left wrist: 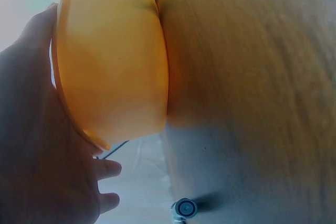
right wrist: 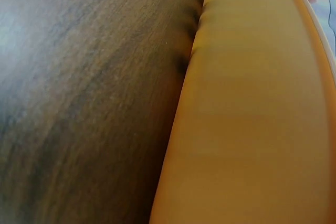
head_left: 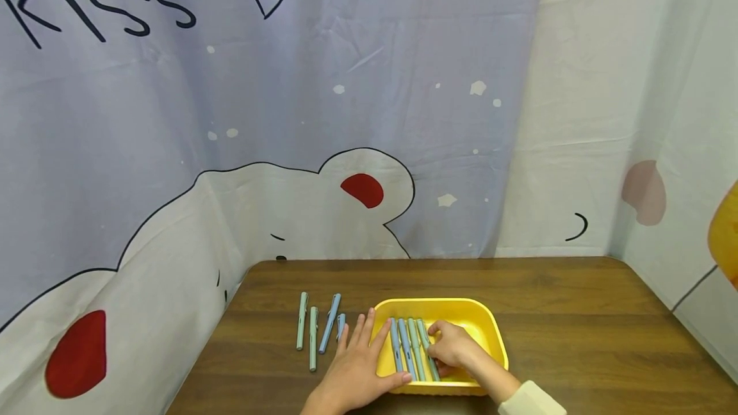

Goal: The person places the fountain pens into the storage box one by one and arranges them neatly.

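A yellow plastic tray [head_left: 489, 332] holds a row of pens: two blue pens [head_left: 403, 338] on the left, then a green pen [head_left: 414, 341] and, at the right end, another green pen [head_left: 423, 334]. My right hand [head_left: 457, 346] reaches over the tray's right front part and pinches that right-end green pen with curled fingers. Spread across the left front corner is my left hand [head_left: 357, 370], its thumb on the front rim. In the left wrist view the left hand [left wrist: 47, 145] lies along the tray's side [left wrist: 113, 61]. The right wrist view shows only the tray's outer wall [right wrist: 257, 103] and tabletop.
Left of the tray, two green pens [head_left: 313, 338] and a blue pen [head_left: 330, 323] lie on the wooden table [head_left: 576, 319]. Another blue pen [head_left: 341, 324] is partly hidden behind my left fingers. A printed curtain [head_left: 369, 82] hangs behind the table.
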`<act>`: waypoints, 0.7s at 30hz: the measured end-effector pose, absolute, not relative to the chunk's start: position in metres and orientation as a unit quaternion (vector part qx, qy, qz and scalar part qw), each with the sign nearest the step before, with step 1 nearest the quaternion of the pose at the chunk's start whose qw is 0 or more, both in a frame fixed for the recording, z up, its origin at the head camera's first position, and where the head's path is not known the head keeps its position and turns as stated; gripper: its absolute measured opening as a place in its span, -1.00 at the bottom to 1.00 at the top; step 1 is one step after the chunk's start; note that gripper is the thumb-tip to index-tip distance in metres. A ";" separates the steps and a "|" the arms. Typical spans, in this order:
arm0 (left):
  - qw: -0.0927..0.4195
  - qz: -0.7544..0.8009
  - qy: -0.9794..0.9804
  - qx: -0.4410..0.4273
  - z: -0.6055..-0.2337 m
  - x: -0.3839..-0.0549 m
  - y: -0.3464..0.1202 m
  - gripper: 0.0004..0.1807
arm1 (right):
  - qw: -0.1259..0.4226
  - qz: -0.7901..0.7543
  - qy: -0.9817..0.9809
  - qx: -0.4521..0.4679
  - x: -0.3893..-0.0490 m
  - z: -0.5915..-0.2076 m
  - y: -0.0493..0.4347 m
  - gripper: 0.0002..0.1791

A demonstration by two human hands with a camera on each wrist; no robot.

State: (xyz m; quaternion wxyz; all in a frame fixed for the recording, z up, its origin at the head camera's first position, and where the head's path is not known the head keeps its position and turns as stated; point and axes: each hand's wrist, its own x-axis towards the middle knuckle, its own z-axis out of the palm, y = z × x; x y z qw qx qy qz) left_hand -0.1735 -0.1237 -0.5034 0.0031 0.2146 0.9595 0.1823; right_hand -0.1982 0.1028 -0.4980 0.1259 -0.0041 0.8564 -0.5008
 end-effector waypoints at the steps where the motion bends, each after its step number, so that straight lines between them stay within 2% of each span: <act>1: 0.002 0.182 0.960 0.215 -0.503 -0.174 -0.124 0.09 | 0.124 -0.499 0.857 -0.005 -0.198 -0.498 0.103 -0.58; 10: -0.003 0.187 0.958 0.216 -0.502 -0.172 -0.123 0.09 | 0.125 -0.494 0.860 -0.016 -0.197 -0.497 0.105 -0.64; 17: 0.005 0.184 0.960 0.214 -0.501 -0.172 -0.124 0.10 | 0.115 -0.494 0.861 -0.033 -0.193 -0.492 0.113 -0.58; 21: 0.004 0.182 0.959 0.216 -0.500 -0.172 -0.124 0.09 | 0.091 -0.460 0.882 -0.039 -0.190 -0.484 0.121 -0.55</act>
